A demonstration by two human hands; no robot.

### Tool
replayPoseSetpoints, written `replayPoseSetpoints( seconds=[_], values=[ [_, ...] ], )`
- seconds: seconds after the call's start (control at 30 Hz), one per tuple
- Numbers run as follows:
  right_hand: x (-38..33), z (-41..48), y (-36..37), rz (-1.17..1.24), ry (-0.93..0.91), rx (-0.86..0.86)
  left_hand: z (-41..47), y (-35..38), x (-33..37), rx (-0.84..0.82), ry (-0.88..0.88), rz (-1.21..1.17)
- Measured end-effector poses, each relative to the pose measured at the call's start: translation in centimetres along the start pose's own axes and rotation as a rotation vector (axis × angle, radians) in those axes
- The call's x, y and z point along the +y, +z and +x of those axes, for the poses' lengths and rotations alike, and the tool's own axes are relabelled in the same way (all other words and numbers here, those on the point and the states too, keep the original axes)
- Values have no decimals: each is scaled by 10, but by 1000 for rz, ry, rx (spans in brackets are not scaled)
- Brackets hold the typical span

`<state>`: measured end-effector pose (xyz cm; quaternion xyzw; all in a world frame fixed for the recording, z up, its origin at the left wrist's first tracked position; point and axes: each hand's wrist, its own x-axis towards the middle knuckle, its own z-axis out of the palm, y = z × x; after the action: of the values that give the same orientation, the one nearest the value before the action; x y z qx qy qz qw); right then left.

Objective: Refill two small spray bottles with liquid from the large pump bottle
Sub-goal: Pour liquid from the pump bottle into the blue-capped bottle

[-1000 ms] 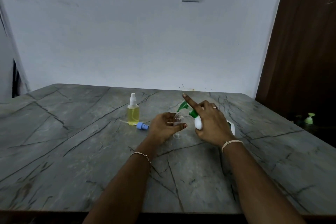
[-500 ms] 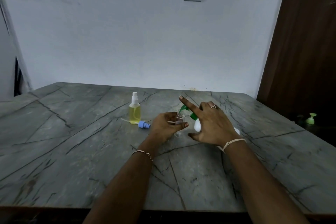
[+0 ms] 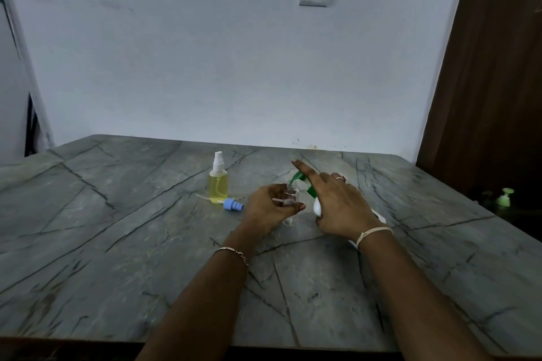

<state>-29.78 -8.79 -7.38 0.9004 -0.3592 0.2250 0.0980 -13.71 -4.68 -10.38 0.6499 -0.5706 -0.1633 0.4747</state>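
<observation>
Grey stone tabletop (image 3: 117, 243) was observed. Clear spray bottle (image 3: 291, 195) was gripped by left hand (image 3: 269, 208), tilted pump bottle (image 3: 316, 206) by right hand (image 3: 340, 205).

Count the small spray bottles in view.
2: the yellow spray bottle stands capped beside the blue spray head; the clear bottle, uncapped, is in the left hand. None seems hidden.

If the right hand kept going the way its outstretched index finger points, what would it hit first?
Likely nothing nearby. The right hand points away and leftward, over bare table, so the wall would come first. The yellow spray bottle stands well left of that line, though depth is unclear.
</observation>
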Motion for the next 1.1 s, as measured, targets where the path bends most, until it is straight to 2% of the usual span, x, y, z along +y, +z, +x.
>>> replayPoseSetpoints(
  seconds=[0.3,0.53,0.73,1.1],
  values=[
    [-1,3,5,10,5,52,1,0,-1,11,32,30],
    [-4,5,6,18,17,92,1,-2,-3,-10,39,-35],
    [-3,2,6,-67,-21,109,2,-3,2,-9,10,-324],
    [-3,6,8,-8,-8,105,-1,-5,7,-44,-59,-471]
  ],
)
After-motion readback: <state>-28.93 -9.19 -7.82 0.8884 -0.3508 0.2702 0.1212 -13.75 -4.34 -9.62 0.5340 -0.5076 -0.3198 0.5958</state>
